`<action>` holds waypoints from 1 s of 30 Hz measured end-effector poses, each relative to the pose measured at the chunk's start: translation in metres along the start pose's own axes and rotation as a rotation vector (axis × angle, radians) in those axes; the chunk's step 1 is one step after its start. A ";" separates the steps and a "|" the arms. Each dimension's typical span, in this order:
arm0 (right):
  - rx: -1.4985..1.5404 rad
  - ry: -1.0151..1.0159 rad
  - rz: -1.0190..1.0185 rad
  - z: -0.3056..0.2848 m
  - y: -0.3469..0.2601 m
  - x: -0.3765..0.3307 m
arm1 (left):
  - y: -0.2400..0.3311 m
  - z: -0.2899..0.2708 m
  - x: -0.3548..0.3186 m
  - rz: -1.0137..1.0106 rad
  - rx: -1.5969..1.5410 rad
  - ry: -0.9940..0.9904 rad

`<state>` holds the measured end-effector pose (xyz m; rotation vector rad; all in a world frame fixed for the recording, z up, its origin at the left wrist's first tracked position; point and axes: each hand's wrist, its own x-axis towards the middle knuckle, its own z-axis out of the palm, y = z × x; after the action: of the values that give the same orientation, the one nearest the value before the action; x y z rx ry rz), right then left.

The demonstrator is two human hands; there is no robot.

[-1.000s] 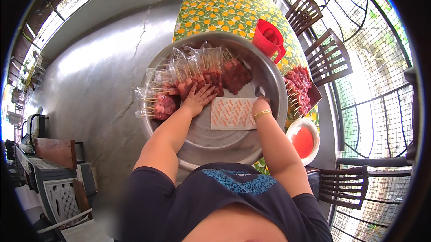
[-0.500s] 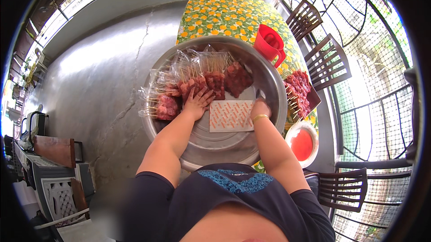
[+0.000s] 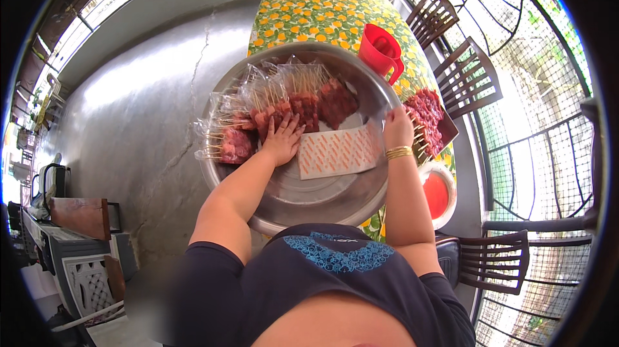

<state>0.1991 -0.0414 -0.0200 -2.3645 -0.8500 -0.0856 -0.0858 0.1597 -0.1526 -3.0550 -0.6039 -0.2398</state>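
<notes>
On the big metal basin [image 3: 309,202], my left hand [image 3: 282,142] lies with fingers spread over bundles of raw meat skewers [image 3: 265,119] in clear plastic bags. More bagged skewers [image 3: 236,144] lie left of that hand. A flat white packet with orange print [image 3: 336,152] sits in the basin between my hands, its right end tilted up. At the basin's right rim is my right hand [image 3: 399,129], fingers curled closed near the packet's right end. What they grip, if anything, is hidden. Just beyond it lie loose meat skewers [image 3: 425,119] in a tray.
A red plastic pitcher [image 3: 380,50] stands behind the basin on a lemon-patterned tablecloth [image 3: 309,15]. At right sits a white-rimmed bowl of red liquid [image 3: 437,195]. Dark wooden chairs [image 3: 467,76] line the right side, before a window grille. Grey floor [image 3: 148,102] extends to the left.
My right hand has moved right and away from me, from the packet's right end to the basin rim. The packet's right end has risen. My left hand stays on the bagged skewers.
</notes>
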 end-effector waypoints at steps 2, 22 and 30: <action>0.058 0.091 -0.160 -0.024 -0.008 0.006 | 0.011 -0.009 0.006 -0.059 -0.176 0.034; 0.217 0.090 0.128 -0.052 0.024 -0.049 | 0.072 -0.007 0.006 -1.028 -1.787 -0.318; 1.046 -0.331 0.110 -0.132 -0.025 -0.068 | 0.118 -0.032 0.016 -0.490 -1.564 0.191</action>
<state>0.1487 -0.1399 0.0821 -1.4281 -0.6606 0.6541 -0.0308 0.0550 -0.1175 -3.8938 -1.8195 -1.7052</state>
